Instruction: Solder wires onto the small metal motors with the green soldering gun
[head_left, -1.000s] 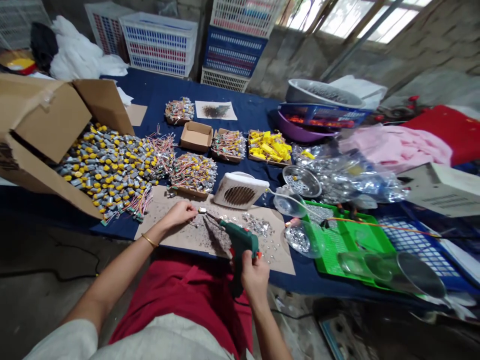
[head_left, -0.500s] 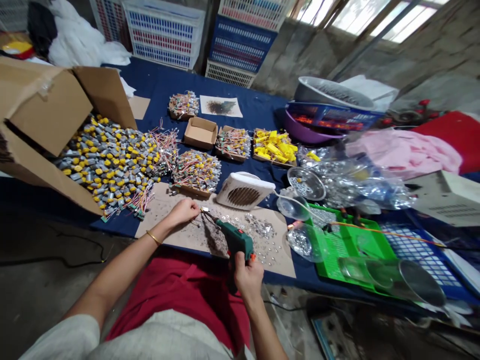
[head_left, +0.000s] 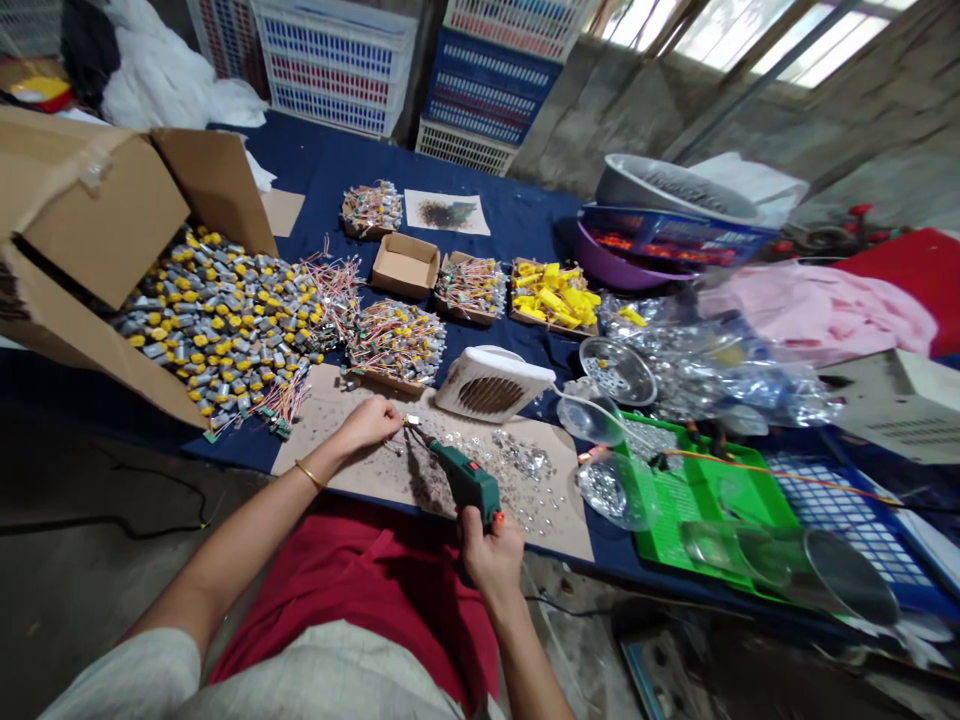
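The left hand point(head_left: 371, 424) pinches a small part point(head_left: 412, 422) at its fingertips; the right hand point(head_left: 493, 553) grips a green gun point(head_left: 469, 478), its tip at the part. Motors point(head_left: 225, 325) spill from a box point(head_left: 142, 225) left of the pinching fingers; cardboard point(head_left: 574, 515) lies beneath them.

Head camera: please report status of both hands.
Left hand: pinching small metal part. Right hand: gripping green soldering gun, tip beside part. No obstruction seen between.

From my remote seat I see a table covered in dark blue cloth point(head_left: 322, 150); directly on it lie a tipped cardboard carton point(head_left: 97, 200), a flat brown sheet point(head_left: 559, 525), stained white paper point(head_left: 448, 212), small cardboard trays point(head_left: 406, 268) and a green tray point(head_left: 664, 545).
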